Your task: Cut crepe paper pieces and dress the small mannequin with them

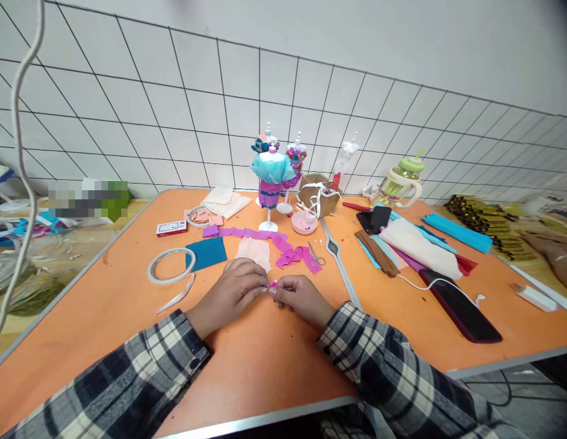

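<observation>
Free, on the near side of the scissors (316,256): broad stretch of desk (274,366) between the plaid sleeves (141,369), closed off toward the scissors by left hand (235,289) and right hand (304,297), together at the fingertips.
Free, just right of the scissors: narrow lane over the flat grey strip (345,277), bounded by the brown roll (377,253).
Obstructed, farther right of the scissors: white cable (418,286) over the phone (466,314).
Low, left of the scissors: teal square (206,253), tape ring (152,270).
Blocked, beyond the scissors: pink bowl (304,231), brown bag (330,206), tall dressed mannequin (269,192).
</observation>
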`<state>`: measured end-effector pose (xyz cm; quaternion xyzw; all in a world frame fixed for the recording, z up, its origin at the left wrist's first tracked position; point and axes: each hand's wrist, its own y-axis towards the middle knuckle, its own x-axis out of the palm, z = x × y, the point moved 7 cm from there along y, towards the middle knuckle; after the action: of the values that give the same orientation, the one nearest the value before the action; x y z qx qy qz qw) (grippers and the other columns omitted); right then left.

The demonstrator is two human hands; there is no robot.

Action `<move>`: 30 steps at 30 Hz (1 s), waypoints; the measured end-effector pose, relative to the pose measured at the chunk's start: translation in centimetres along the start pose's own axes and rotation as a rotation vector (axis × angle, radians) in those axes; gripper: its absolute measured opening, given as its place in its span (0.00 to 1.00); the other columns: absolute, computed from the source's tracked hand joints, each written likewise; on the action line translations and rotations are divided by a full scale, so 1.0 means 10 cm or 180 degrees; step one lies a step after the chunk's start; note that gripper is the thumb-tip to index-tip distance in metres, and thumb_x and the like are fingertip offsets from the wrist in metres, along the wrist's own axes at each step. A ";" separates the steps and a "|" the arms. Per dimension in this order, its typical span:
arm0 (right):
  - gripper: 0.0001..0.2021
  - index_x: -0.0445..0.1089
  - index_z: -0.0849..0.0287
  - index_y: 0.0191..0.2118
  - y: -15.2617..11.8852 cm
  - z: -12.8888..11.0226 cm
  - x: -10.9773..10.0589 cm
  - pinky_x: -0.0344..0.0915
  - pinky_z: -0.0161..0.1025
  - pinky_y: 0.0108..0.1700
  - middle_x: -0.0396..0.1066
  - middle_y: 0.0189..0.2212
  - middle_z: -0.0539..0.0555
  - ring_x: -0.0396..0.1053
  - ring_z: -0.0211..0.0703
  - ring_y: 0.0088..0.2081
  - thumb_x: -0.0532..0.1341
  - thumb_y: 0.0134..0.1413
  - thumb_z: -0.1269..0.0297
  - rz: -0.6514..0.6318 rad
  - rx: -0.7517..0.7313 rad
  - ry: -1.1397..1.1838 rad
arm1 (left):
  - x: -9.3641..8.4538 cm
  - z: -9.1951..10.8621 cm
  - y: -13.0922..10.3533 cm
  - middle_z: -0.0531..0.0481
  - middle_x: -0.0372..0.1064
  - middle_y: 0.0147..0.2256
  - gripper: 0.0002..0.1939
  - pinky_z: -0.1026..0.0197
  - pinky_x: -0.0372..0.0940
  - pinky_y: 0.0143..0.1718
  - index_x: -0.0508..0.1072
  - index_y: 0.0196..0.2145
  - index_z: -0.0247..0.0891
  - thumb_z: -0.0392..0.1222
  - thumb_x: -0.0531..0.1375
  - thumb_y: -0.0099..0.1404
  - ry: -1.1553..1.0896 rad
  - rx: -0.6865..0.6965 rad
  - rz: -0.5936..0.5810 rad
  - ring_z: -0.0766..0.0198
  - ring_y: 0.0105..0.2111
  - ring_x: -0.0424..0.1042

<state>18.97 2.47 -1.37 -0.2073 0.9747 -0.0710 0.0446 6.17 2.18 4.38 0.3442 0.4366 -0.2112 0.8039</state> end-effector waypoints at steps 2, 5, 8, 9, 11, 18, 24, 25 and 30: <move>0.15 0.66 0.61 0.24 -0.01 -0.01 0.02 0.52 0.31 0.23 0.63 0.19 0.47 0.58 0.32 0.21 0.63 0.49 0.53 -0.0001 -0.0048 -0.0012 | 0.00 -0.01 0.00 0.48 0.73 0.39 0.09 0.52 0.58 0.50 0.75 0.37 0.43 0.40 0.54 0.68 -0.0154 0.0016 -0.0007 0.57 0.45 0.66; 0.15 0.64 0.60 0.22 -0.02 -0.05 0.06 0.52 0.31 0.23 0.63 0.19 0.47 0.56 0.31 0.21 0.61 0.51 0.54 0.0089 -0.0220 -0.0094 | 0.01 -0.02 0.01 0.48 0.73 0.38 0.08 0.53 0.59 0.50 0.74 0.36 0.42 0.40 0.54 0.68 -0.0374 -0.0019 0.0081 0.57 0.44 0.67; 0.16 0.62 0.59 0.21 -0.05 -0.09 0.05 0.53 0.32 0.25 0.61 0.18 0.47 0.56 0.32 0.21 0.59 0.53 0.55 0.0392 -0.0502 -0.0236 | 0.01 -0.04 0.01 0.47 0.73 0.37 0.07 0.54 0.62 0.47 0.73 0.34 0.41 0.41 0.55 0.67 -0.0662 -0.0223 0.0246 0.58 0.42 0.68; 0.16 0.61 0.59 0.20 -0.06 -0.10 0.05 0.53 0.32 0.25 0.61 0.17 0.47 0.56 0.32 0.21 0.59 0.53 0.56 0.0483 -0.0572 -0.0267 | 0.01 -0.05 0.01 0.47 0.73 0.37 0.07 0.54 0.63 0.47 0.73 0.34 0.41 0.41 0.56 0.66 -0.0749 -0.0294 0.0300 0.58 0.42 0.68; 0.15 0.62 0.59 0.20 -0.06 -0.10 0.04 0.53 0.32 0.25 0.60 0.17 0.47 0.55 0.33 0.21 0.59 0.53 0.57 0.0561 -0.0621 -0.0274 | 0.01 -0.05 0.01 0.47 0.72 0.37 0.06 0.55 0.64 0.45 0.73 0.34 0.40 0.40 0.57 0.66 -0.0847 -0.0365 0.0377 0.58 0.41 0.69; 0.16 0.64 0.59 0.22 -0.04 -0.05 0.05 0.54 0.31 0.22 0.62 0.18 0.47 0.57 0.32 0.20 0.59 0.52 0.53 0.0400 -0.0262 -0.0025 | 0.01 -0.05 0.01 0.47 0.73 0.36 0.07 0.54 0.64 0.45 0.74 0.33 0.41 0.41 0.57 0.66 -0.0883 -0.0342 0.0379 0.58 0.40 0.69; 0.17 0.64 0.59 0.24 -0.05 -0.08 0.03 0.54 0.31 0.22 0.63 0.19 0.47 0.57 0.32 0.20 0.59 0.53 0.51 0.0501 -0.0453 -0.0045 | 0.07 -0.11 -0.01 0.46 0.72 0.35 0.11 0.55 0.65 0.45 0.74 0.31 0.39 0.46 0.57 0.66 -0.1458 -0.0783 0.0525 0.59 0.39 0.70; 0.16 0.64 0.59 0.24 -0.05 -0.08 0.04 0.55 0.31 0.22 0.63 0.20 0.47 0.57 0.32 0.20 0.59 0.52 0.50 0.0498 -0.0480 -0.0060 | 0.08 -0.12 -0.01 0.46 0.72 0.35 0.11 0.55 0.66 0.44 0.74 0.31 0.39 0.46 0.57 0.66 -0.1603 -0.0840 0.0535 0.59 0.39 0.70; 0.17 0.65 0.59 0.27 -0.03 -0.05 0.05 0.55 0.32 0.22 0.63 0.20 0.47 0.57 0.33 0.20 0.60 0.50 0.48 0.0345 -0.0368 -0.0130 | 0.10 -0.14 -0.03 0.47 0.70 0.34 0.12 0.57 0.66 0.43 0.73 0.30 0.38 0.48 0.58 0.65 -0.1994 -0.0947 0.0567 0.60 0.36 0.71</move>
<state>18.58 2.04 -0.88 -0.1579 0.9858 -0.0080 0.0562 5.69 3.00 2.89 0.1787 0.1632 -0.1698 0.9553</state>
